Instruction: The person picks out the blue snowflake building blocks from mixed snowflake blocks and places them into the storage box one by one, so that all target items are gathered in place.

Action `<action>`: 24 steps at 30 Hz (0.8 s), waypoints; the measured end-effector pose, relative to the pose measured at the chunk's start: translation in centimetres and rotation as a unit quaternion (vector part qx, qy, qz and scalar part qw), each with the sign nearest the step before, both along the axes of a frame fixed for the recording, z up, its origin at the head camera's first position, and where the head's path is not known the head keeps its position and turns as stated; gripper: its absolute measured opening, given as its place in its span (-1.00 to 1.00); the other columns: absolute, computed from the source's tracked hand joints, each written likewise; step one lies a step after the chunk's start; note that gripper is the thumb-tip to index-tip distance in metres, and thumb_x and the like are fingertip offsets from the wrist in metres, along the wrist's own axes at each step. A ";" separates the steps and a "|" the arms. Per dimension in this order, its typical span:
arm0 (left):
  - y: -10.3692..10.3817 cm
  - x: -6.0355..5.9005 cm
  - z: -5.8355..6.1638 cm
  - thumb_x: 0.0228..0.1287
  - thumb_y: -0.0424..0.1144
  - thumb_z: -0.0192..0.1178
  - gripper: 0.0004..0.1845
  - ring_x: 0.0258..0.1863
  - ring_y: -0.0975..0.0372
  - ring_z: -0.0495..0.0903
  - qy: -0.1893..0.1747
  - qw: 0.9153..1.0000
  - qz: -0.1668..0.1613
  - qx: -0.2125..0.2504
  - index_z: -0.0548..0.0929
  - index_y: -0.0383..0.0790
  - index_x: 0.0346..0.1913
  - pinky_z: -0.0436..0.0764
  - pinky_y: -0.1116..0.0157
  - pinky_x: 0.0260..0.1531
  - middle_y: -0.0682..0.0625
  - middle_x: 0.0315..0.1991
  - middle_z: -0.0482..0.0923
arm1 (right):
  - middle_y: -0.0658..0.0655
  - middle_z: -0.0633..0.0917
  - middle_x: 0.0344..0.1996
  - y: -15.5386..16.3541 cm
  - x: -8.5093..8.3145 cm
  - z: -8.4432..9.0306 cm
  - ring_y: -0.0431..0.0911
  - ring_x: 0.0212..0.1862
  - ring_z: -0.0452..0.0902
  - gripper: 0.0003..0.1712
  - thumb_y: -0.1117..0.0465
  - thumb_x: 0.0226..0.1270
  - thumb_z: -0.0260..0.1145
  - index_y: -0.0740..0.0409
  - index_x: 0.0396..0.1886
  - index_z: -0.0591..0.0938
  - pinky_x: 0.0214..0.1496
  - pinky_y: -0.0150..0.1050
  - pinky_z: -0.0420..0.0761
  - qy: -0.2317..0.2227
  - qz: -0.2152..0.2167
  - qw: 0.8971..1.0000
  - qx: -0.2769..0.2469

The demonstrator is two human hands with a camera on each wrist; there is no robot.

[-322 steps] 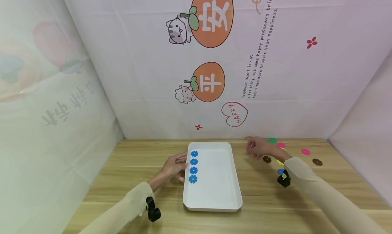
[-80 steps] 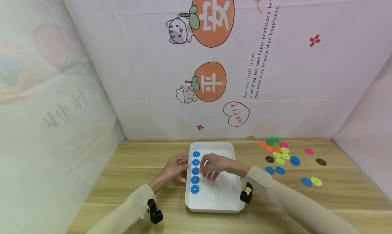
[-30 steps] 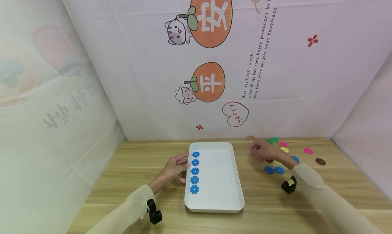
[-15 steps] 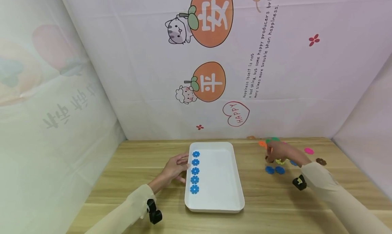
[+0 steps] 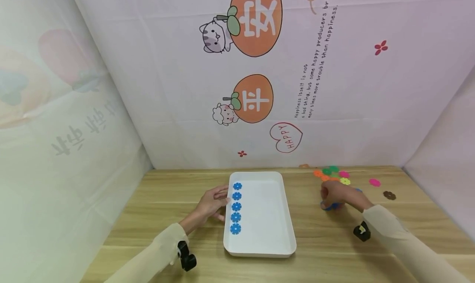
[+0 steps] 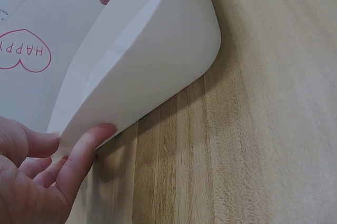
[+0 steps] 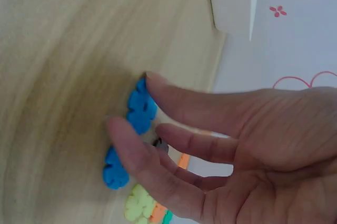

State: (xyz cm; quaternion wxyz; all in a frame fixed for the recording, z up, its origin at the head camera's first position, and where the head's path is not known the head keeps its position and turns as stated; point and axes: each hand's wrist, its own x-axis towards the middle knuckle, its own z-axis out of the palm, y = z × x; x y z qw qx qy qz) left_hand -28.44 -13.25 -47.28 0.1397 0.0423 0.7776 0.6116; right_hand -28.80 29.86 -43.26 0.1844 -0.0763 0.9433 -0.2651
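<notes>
Pinching white rectangular plastic tray (image 5: pixel 264 217) by its wall: left hand (image 5: pixel 208 202). Right hand (image 5: pixel 341 193): fingers spread at 2 blue flower-shaped plastic discs (image 7: pixel 138 118) on wood-grain table (image 5: pixel 330 246), right of tray. Risk: wide pinch dragging both.

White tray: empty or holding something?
Partly filled: the white tray holds five blue flower-shaped pieces in a row along its left side; the rest is bare.
</notes>
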 end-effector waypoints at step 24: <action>0.3 0.3 0.1 0.49 -0.41 0.22 -0.42 0.03 -0.06 0.75 0.005 1.000 0.007 -0.008 0.41 -0.31 0.51 0.86 0.14 -0.53 -0.39 0.41 0.47 | 0.05 0.43 -0.57 -0.6 -0.8 -1.5 -0.12 -0.56 0.51 -0.66 0.34 0.42 0.42 0.20 -0.46 0.43 -0.53 -0.28 0.77 -0.008 -0.046 0.999 -0.003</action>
